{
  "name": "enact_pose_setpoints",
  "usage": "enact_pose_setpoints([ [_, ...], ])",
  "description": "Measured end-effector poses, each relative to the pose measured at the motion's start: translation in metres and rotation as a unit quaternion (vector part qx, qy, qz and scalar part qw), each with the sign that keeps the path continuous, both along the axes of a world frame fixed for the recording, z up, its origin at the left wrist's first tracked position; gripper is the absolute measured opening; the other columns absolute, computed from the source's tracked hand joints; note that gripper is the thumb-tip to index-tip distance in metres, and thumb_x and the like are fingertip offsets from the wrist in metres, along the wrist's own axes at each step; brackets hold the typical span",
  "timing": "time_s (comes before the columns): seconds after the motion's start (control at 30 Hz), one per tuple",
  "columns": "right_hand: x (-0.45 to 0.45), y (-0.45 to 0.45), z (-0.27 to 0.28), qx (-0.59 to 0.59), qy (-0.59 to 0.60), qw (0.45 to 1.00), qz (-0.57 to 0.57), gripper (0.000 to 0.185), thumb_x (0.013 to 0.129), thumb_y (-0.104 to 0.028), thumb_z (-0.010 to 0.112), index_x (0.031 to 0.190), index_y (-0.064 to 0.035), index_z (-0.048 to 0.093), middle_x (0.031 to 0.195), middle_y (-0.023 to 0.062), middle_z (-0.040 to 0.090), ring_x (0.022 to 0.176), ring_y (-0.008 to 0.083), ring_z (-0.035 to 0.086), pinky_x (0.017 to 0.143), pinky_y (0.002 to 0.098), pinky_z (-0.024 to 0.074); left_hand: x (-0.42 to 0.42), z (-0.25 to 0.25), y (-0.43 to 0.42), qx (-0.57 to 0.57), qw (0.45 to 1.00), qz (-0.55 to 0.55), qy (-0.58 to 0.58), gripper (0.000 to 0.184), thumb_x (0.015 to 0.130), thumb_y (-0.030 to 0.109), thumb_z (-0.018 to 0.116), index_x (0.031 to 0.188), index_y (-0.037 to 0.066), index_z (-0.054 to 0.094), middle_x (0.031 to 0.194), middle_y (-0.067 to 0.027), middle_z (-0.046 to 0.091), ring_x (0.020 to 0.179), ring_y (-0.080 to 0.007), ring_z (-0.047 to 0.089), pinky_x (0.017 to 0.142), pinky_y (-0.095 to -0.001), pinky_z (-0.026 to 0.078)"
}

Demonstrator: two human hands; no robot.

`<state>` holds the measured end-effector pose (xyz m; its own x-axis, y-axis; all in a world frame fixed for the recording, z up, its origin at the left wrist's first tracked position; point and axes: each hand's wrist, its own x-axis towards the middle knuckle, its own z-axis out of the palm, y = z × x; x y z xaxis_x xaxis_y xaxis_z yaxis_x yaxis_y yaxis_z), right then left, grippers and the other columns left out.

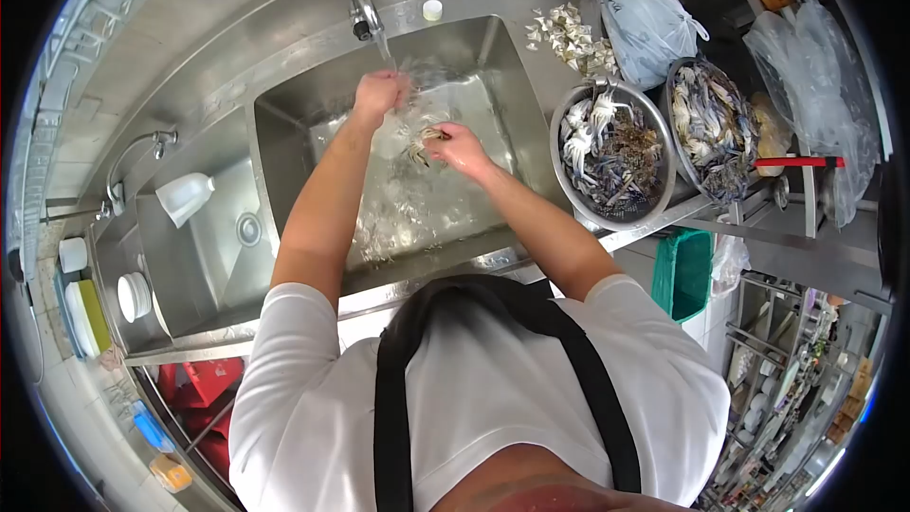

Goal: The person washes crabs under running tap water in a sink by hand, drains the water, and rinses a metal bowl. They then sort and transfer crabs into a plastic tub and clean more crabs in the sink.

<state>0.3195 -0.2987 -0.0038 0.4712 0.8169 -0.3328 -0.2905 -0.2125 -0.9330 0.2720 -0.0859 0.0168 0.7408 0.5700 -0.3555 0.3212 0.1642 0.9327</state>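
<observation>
My right hand [459, 149] grips a small crab [420, 145] over the large sink basin [284, 171], its legs hanging out past my fingers. Water runs from the faucet [364, 15] onto my left hand [381, 92], which is curled closed under the stream. Splashing water blurs its fingertips, so whatever they hold cannot be made out. To the right of the basin, a metal colander [665, 156] holds crabs and dark brownish bits. Behind it, a second bowl is heaped with more crabs [706, 118].
Whitish crab scraps [573, 38] lie on the counter beside a tied plastic bag [645, 24]. A white jug [186, 196] rests in the smaller left sink. Below the counter at right hangs a green bin [681, 270]. A red handle [801, 162] juts out at the far right.
</observation>
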Motion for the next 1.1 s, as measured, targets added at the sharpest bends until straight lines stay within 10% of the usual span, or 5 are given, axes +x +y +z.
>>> enact_pose_setpoints([
  [0.23,0.039,0.07,-0.006,0.041,0.18,0.982,-0.036,0.032,0.084,0.0,0.065,0.115,0.0038,0.058,0.082,0.0048,0.061,0.068,0.0124,0.057,0.056,0.0278,0.0427,0.037,0.053,0.005,0.142,0.99,0.011,0.005,0.021,0.081,0.021,0.068,0.089,0.001,0.072,0.077,-0.0054,0.068,0.067,-0.0128,0.062,0.064,-0.0282,0.05],
  [0.47,0.05,0.091,0.007,0.054,0.162,0.985,-0.032,0.038,0.088,-0.004,0.065,0.124,-0.0011,0.054,0.1,0.0048,0.063,0.091,0.0147,0.062,0.081,0.033,0.0522,0.016,0.063,0.007,0.361,0.932,-0.023,0.022,0.024,0.082,0.019,0.066,0.101,0.004,0.071,0.084,-0.0116,0.072,0.076,-0.0202,0.069,0.072,-0.0328,0.053],
  [0.83,0.029,0.119,0.029,0.07,-0.117,0.991,0.018,0.029,0.092,-0.018,0.061,0.12,-0.0093,0.058,0.109,0.0028,0.062,0.092,0.0126,0.059,0.076,0.0319,0.0513,0.029,0.092,-0.036,0.372,0.928,-0.021,-0.017,0.019,0.081,0.015,0.065,0.094,0.003,0.072,0.084,-0.0139,0.072,0.079,-0.0251,0.07,0.076,-0.0354,0.054],
  [0.97,0.017,0.107,-0.002,0.052,-0.253,0.963,0.08,0.03,0.092,-0.012,0.062,0.121,-0.0077,0.055,0.113,0.0039,0.06,0.095,0.0133,0.058,0.078,0.0348,0.0514,0.065,0.116,-0.056,0.278,0.947,-0.155,0.041,0.021,0.08,0.016,0.067,0.095,0.002,0.072,0.085,-0.013,0.071,0.078,-0.0194,0.069,0.072,-0.0329,0.054],
  [1.1,-0.03,0.057,-0.007,0.153,0.192,0.969,-0.015,0.031,0.089,-0.013,0.062,0.119,-0.0076,0.059,0.107,0.0106,0.064,0.094,0.0194,0.062,0.075,0.0329,0.0502,0.108,0.13,-0.105,-0.086,0.988,-0.066,-0.11,0.041,0.085,0.025,0.069,0.117,-0.001,0.065,0.098,-0.0117,0.07,0.077,-0.0165,0.067,0.069,-0.0296,0.053],
])
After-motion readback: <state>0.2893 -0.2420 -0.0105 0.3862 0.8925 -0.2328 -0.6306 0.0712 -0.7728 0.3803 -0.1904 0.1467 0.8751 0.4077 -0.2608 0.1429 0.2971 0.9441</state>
